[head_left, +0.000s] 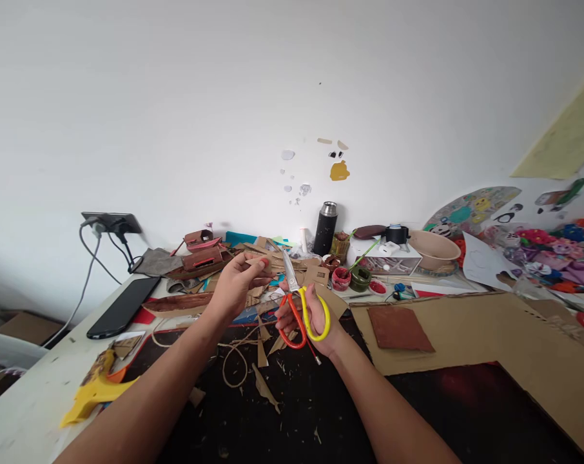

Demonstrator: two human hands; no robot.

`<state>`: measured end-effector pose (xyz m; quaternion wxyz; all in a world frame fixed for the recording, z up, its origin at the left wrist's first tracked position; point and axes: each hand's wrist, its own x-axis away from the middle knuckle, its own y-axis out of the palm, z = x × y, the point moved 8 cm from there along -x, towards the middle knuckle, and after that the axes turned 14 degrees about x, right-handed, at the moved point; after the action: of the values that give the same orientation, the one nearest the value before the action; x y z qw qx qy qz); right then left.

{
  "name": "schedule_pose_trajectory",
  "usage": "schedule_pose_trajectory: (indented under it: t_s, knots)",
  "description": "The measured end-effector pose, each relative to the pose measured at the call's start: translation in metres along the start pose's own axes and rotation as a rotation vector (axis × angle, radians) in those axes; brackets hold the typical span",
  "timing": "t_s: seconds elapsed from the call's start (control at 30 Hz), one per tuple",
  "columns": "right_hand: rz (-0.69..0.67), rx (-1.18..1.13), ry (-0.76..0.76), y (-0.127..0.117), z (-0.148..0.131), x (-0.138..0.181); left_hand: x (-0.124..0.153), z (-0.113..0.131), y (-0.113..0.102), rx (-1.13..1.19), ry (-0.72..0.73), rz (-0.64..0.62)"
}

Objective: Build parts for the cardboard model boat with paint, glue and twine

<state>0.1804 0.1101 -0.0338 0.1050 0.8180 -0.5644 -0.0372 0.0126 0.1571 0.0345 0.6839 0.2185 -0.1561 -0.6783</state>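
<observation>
My left hand [236,283] is closed in a pinch over the middle of the desk, with a small piece of brown cardboard [259,261] between thumb and fingers. My right hand [321,322] holds a pair of scissors [296,316] with one red and one yellow handle loop. Their blades point up and away, just right of my left hand. A thin red pencil [314,352] also sticks out beneath my right hand, its metal end toward me. Under both hands lies a dark mat [311,412] with cardboard scraps [265,386] and a loop of string [234,367].
A yellow glue gun [96,390] and a black phone [122,308] lie at left. Behind stand a black flask [325,229], paint jars [360,278] with brushes and a beige bowl [432,248]. A cardboard sheet [470,328] bearing a brown square [401,328] lies at right.
</observation>
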Motion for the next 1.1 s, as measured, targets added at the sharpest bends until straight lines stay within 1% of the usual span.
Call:
schedule_pose_trajectory:
  t_s: [0.07,0.17,0.27,0.4,0.47,0.6,0.67,0.83,1.1]
  knots:
    - [0.002,-0.01,-0.011,0.0,-0.003,0.001,-0.002,0.001,0.004,0.024,0.011,-0.006]
    - [-0.012,-0.007,-0.034,0.002,-0.006,0.003,-0.005,-0.006,0.006,0.054,-0.005,0.001]
    - [-0.064,-0.005,-0.023,0.009,-0.006,0.002,-0.009,-0.011,0.004,0.071,-0.018,0.0]
    - [-0.146,0.009,-0.016,0.019,-0.004,0.0,-0.012,-0.008,0.003,0.07,-0.014,-0.013]
    - [-0.118,0.058,-0.021,0.019,-0.003,0.0,-0.013,-0.005,0.002,0.063,-0.007,-0.007]
    - [0.027,0.199,-0.07,0.012,-0.008,0.002,-0.013,-0.002,0.003,0.04,0.006,-0.004]
    - [0.071,0.24,-0.101,0.012,-0.01,0.004,-0.012,-0.003,0.004,0.03,0.007,-0.012]
    - [0.086,0.29,-0.147,0.017,-0.013,0.007,-0.007,-0.008,0.011,0.024,0.0,-0.041]
    - [0.108,0.344,-0.151,0.013,-0.008,0.005,0.004,-0.004,0.026,0.048,-0.014,-0.059]
